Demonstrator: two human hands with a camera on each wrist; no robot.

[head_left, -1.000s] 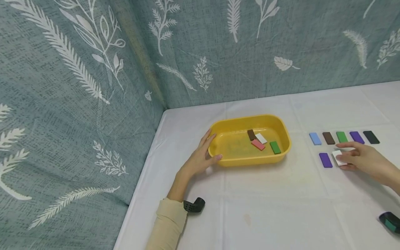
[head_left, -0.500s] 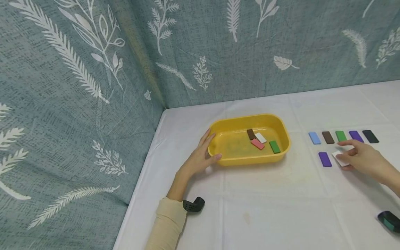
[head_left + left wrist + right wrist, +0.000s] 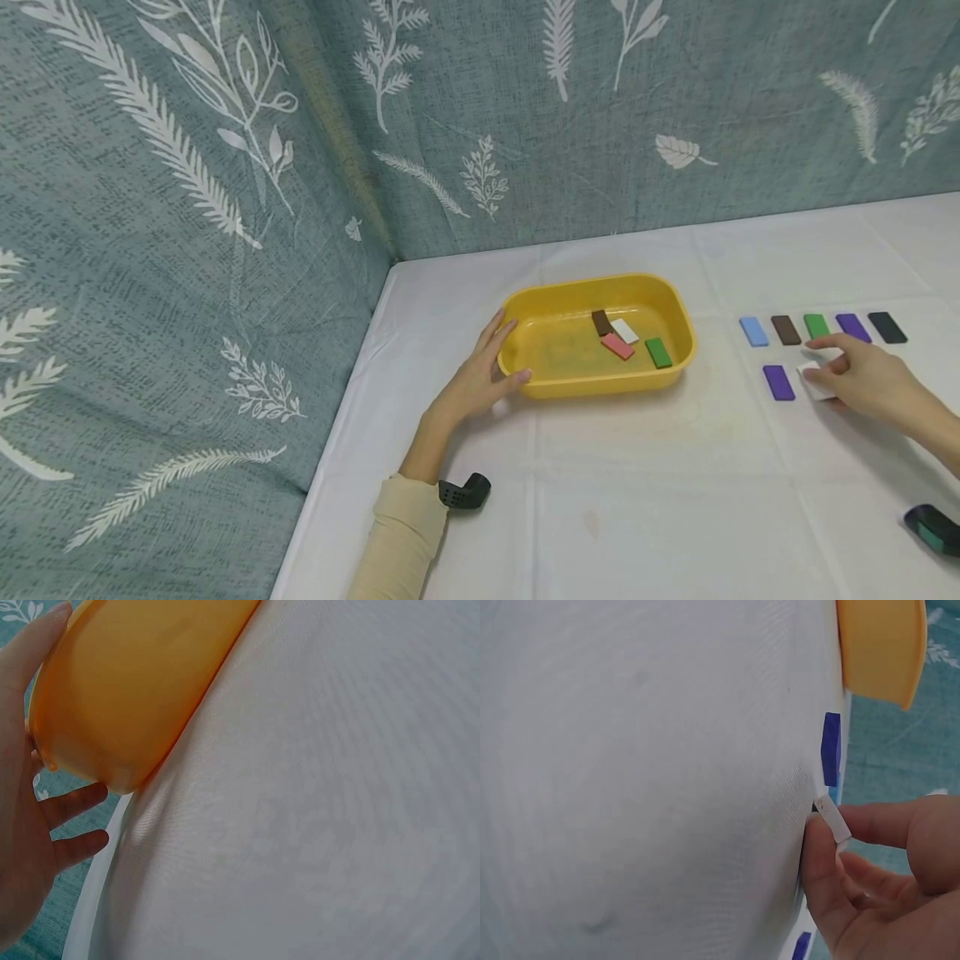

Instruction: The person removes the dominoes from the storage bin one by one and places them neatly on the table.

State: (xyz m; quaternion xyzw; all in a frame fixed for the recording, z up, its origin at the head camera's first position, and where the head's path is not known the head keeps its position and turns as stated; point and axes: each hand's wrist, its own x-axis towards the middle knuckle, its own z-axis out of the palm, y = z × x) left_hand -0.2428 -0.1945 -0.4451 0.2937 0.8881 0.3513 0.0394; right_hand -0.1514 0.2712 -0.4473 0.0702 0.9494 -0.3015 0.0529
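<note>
My left hand holds the left end of a yellow tray, thumb at its near corner and fingers along its end wall. In the left wrist view, two fingers stick out straight below the tray's end. Inside the tray lie a brown tile, a white tile, a pink tile and a green tile. Over at the right, my right hand pinches another white tile between thumb and fingers, tilted in the right wrist view. Just left of it lies a purple tile.
Behind the right hand runs a row of tiles: light blue, brown, green, purple and black. A white cloth covers the table. Leaf-patterned curtains close off the back and left.
The right hand has shifted slightly, and its white tile has turned a little and is more covered by the thumb. The left hand and tray stay put.
</note>
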